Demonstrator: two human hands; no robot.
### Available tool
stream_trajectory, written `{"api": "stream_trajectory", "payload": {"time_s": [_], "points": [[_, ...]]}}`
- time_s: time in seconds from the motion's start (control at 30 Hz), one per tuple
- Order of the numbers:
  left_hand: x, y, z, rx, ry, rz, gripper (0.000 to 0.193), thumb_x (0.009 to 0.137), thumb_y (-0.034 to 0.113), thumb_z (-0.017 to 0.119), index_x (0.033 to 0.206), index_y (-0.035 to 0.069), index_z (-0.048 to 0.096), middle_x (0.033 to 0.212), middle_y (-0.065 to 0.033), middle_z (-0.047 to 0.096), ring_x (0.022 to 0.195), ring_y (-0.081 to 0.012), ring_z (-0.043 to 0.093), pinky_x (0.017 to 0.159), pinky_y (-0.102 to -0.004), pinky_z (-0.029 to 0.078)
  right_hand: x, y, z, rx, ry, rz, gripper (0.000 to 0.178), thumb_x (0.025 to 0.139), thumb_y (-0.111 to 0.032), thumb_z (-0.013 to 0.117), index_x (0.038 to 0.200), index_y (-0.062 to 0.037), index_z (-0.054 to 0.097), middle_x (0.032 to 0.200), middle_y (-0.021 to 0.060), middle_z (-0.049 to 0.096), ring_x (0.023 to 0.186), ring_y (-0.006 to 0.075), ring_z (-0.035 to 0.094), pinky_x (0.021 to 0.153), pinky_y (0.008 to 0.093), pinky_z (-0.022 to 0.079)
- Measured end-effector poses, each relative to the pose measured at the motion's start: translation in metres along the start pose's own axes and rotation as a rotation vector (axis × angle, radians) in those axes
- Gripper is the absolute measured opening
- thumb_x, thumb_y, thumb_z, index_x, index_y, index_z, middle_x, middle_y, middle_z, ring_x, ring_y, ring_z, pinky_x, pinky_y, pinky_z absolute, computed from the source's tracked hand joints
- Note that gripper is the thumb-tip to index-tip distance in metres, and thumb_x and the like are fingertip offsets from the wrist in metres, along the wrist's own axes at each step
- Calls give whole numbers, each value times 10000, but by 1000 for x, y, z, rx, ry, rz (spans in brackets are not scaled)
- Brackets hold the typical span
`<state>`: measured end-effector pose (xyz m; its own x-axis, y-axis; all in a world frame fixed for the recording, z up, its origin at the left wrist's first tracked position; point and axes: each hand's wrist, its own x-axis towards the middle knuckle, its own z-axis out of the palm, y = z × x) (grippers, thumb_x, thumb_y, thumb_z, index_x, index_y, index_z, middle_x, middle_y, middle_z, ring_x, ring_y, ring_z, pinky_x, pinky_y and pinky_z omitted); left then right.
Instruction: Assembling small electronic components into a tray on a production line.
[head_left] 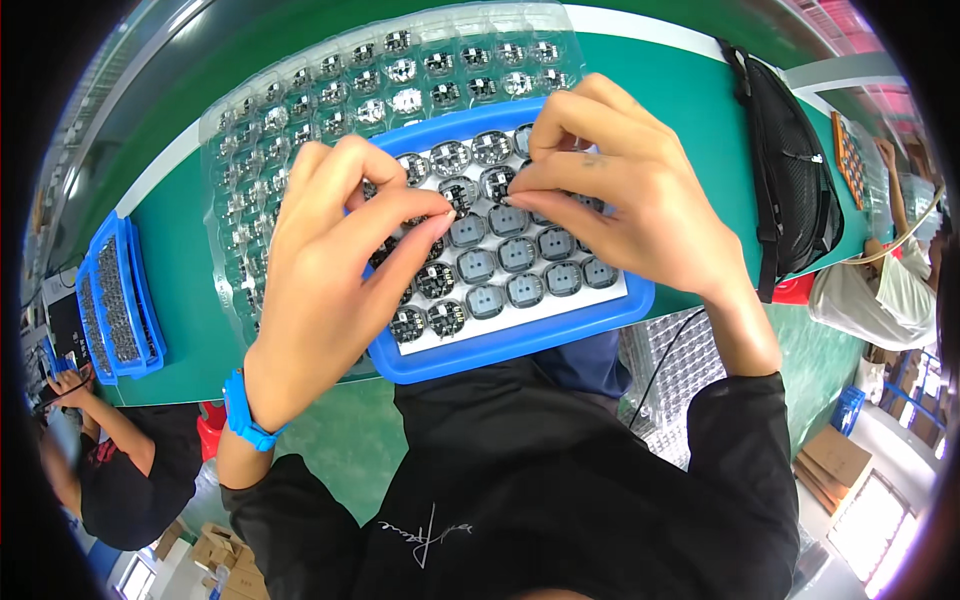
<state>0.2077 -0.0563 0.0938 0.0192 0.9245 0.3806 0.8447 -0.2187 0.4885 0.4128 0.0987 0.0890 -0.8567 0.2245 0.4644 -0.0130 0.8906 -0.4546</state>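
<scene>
My left hand [335,255] is closed in a pinch, thumb and forefinger at the edge of a small round circuit board [458,192]. My right hand [625,175] pinches another small circuit board [496,184] just to the right of it. Both hands are over a blue tray [480,357] with a white sheet inside. Rows of rounded grey housings [525,290] lie in this tray. Those at the left and far side have boards in them; several nearer the right show bare grey insides. My fingers hide part of the rows.
Beyond the blue tray, a clear blister tray [300,100] with many circuit boards covers much of the green table [690,110]. Stacked blue trays [120,300] stand at the left. A black bag [795,165] lies at the right. Other people [140,470] sit at both sides.
</scene>
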Motion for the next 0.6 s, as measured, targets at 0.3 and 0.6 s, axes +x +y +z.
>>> {"api": "stream_trajectory", "payload": {"time_s": [0.3, 0.6], "points": [[4, -8, 10, 4, -21, -1, 138, 801, 29, 807, 918, 34, 733, 905, -59, 544, 841, -252, 511, 720, -373, 456, 3, 3, 9, -44, 1, -10, 173, 721, -40, 841, 853, -38, 730, 894, 34, 602, 830, 237, 566, 686, 361, 485], [8, -8, 12, 53, -44, 62, 131, 792, 40, 799, 900, 39, 726, 918, -50, 552, 840, -259, 511, 732, -382, 456, 3, 2, 11, -47, -14, -12, 180, 698, -21, 834, 843, -40, 729, 876, 31, 596, 831, 241, 578, 694, 369, 492]]}}
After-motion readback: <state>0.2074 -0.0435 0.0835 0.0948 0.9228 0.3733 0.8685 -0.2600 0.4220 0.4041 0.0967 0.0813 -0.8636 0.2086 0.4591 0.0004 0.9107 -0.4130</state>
